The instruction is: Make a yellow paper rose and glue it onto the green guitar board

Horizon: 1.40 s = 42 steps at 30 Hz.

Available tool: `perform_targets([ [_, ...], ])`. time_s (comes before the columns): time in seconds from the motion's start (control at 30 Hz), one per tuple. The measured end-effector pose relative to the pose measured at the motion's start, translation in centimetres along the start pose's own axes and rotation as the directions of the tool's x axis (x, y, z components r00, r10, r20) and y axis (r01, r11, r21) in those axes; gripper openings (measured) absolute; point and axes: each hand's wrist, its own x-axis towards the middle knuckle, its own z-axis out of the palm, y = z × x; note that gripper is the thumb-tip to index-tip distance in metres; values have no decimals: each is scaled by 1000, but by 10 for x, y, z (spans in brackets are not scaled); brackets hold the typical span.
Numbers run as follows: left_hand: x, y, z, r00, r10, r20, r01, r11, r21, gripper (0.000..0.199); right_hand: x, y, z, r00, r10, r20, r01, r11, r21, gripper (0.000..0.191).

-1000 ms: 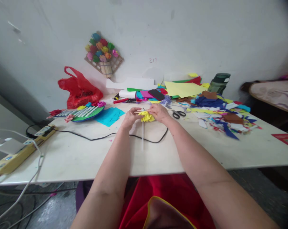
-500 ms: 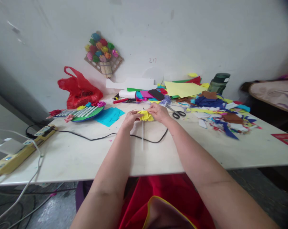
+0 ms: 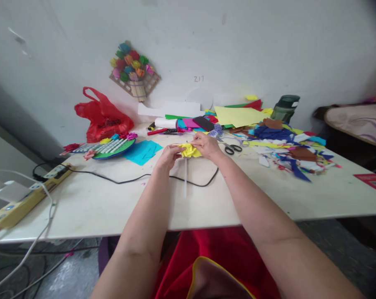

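Observation:
Between my two hands is a yellow crepe paper flower [image 3: 191, 150], ruffled, held just above the table [image 3: 94, 207]. My left hand [image 3: 169, 155] pinches its left edge. My right hand [image 3: 208, 146] grips the upper right side, with the fingertips on the paper. Below the flower, a thin white stick [image 3: 185, 178] points toward me; whether it joins the flower is hidden. Just right of my right hand lie black-handled scissors [image 3: 233, 148]. A black cable [image 3: 128, 181] crosses the table beneath my forearms.
Blue paper sheets [image 3: 142, 152] and a green disc with white rolls [image 3: 115, 148] lie at left, near a red plastic bag [image 3: 103, 120]. Paper scraps [image 3: 300, 158] and a green bottle [image 3: 285, 109] are at right. A yellow power strip [image 3: 29, 199] sits at the left edge.
The fingers have shifted very slightly on the yellow flower, and a little more of its ruffled paper shows. Otherwise the table looks the same.

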Motion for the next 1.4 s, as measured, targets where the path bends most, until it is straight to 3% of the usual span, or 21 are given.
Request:
perform_targets([
  [0.97,-3,4,-4,993,121,-14,-117,979,168,31,-4,1,-7,1000,4,28,-2,996,-91,29],
  [1.4,0,1,-11,984,172,-54,-162,975,150,29,-7,12,-10,998,46,-35,-47,998,-43,28],
])
